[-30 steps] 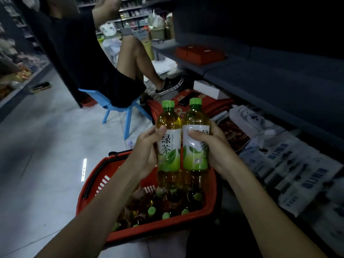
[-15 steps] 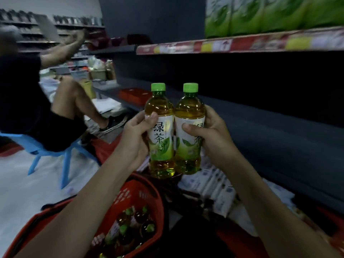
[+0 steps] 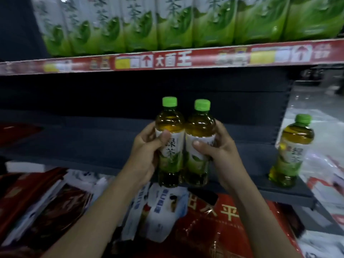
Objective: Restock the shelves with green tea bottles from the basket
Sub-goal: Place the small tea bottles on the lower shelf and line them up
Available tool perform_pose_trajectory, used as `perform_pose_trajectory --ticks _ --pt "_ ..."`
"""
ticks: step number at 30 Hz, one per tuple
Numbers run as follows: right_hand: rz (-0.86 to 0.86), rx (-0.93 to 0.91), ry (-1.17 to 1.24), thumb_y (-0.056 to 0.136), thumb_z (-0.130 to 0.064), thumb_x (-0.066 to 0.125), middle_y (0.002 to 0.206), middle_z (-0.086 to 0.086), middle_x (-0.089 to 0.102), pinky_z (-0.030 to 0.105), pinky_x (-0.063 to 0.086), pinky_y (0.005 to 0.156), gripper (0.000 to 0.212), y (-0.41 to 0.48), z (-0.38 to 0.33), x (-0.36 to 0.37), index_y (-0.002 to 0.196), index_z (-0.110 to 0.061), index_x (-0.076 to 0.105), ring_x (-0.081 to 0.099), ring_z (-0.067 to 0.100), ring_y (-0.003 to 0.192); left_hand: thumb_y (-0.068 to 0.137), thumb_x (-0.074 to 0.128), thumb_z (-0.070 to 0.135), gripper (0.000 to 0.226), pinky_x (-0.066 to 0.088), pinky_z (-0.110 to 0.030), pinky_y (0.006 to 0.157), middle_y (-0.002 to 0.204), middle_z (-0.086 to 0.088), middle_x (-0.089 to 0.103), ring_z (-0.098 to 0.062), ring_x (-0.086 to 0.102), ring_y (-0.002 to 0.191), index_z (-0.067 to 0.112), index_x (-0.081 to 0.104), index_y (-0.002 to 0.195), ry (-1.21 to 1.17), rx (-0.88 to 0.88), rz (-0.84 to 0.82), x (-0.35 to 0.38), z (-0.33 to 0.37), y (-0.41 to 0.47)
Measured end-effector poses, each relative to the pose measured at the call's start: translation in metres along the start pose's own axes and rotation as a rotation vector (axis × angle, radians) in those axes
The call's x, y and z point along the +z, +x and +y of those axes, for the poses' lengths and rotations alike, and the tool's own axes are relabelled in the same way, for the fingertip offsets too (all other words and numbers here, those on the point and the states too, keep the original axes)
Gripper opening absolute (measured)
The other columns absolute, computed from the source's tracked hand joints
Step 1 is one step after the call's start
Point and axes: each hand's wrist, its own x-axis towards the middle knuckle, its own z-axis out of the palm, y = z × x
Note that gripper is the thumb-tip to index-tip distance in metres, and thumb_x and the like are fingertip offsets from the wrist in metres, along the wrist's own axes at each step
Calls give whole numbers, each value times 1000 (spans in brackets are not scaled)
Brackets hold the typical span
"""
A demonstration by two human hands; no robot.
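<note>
The left hand [image 3: 147,155] is closed around the label of one green tea bottle [image 3: 170,144], with the thumb across the front of the label and the other fingers behind it. The right hand [image 3: 216,148] is closed in the same way around a second green tea bottle [image 3: 200,146], its thumb lying on the white part of the label. The two bottles stand upright and press against each other side by side, each with a green cap on top and amber liquid inside. Both are held in front of the dark grey shelf [image 3: 93,144], and their bottoms are near its front edge; I cannot tell if they touch the board.

On the same shelf, at its right end, a third bottle [image 3: 292,151] of the same tea stands alone and upright, well apart from the two in the hands. The rest of this shelf's surface, to the left of the hands, is dark.

Above, a red price strip [image 3: 167,61] with white characters runs along the edge of the upper shelf, and on that shelf stands a row of green and white wrapped packs [image 3: 167,25], blurred.

Below the hands, under the forearms, lie red packages [image 3: 223,220] with gold characters and white and blue pouches [image 3: 163,211], in a loose heap.
</note>
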Motion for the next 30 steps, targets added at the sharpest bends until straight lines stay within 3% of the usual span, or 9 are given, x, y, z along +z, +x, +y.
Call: perform_pose_trajectory --ticks 2,7,11,16,19,22,25,28,30 --pt "72 -18 -55 81 4 70 123 6 67 45 55 92 60 -1 8 -34 133 -18 53 65 24 113 77 65 14 43 57 -28 68 97 -4 74 -16 71 88 6 61 119 -11 -23 -61 27 -29 15" --pt "187 -27 -162 82 6 69 117 -2 69 29 55 84 61 -11 23 -94 132 -22 52 66 13 108 85 59 12 39 54 -29 80 115 -9 70 -22 67 107 7 58 124 -42 -57 -192 71 -93 32" --pt "225 -37 -211 84 -1 69 120 -2 68 34 54 93 60 -14 30 -126 136 -23 49 64 14 113 88 58 8 37 54 -28 81 116 -9 70 -21 67 107 7 56 125 -58 -29 -268 94 -121 42" --pt "231 -47 -351 91 -10 65 122 -13 64 15 49 91 65 -11 32 -136 146 -24 35 59 -3 113 89 57 19 48 53 -39 89 124 -9 66 -25 63 116 11 49 135 -3 -20 -240 114 -135 52" --pt "232 -39 -582 91 -19 67 121 -34 54 4 43 90 77 -12 32 -135 152 -26 21 51 -17 112 89 58 22 51 53 -41 93 127 -5 65 -23 62 118 17 46 139 70 1 -234 113 -138 51" --pt "329 -71 -868 83 -16 75 121 -22 55 20 48 94 76 -28 36 -135 146 -28 34 53 -4 113 86 67 12 55 54 -29 91 118 16 67 -2 61 112 38 47 130 243 -7 -226 108 -147 40" --pt "643 -138 -1020 83 -22 75 121 -6 52 31 47 88 61 -59 32 -142 137 -21 47 55 17 111 77 78 9 78 49 -23 93 112 30 59 16 55 104 56 36 123 469 -2 -155 106 -157 24" --pt "845 -89 -999 80 -23 78 133 7 50 41 48 92 77 -72 31 -170 144 -19 35 52 25 119 62 88 26 111 43 -34 101 138 16 44 -2 45 125 53 15 142 591 -7 -134 111 -167 10" --pt "744 95 -952 77 -23 81 145 10 43 45 43 102 94 -67 37 -190 150 -22 22 45 28 131 57 91 31 132 38 -35 104 146 8 35 -9 36 133 43 -2 149 667 13 -95 121 -172 2"
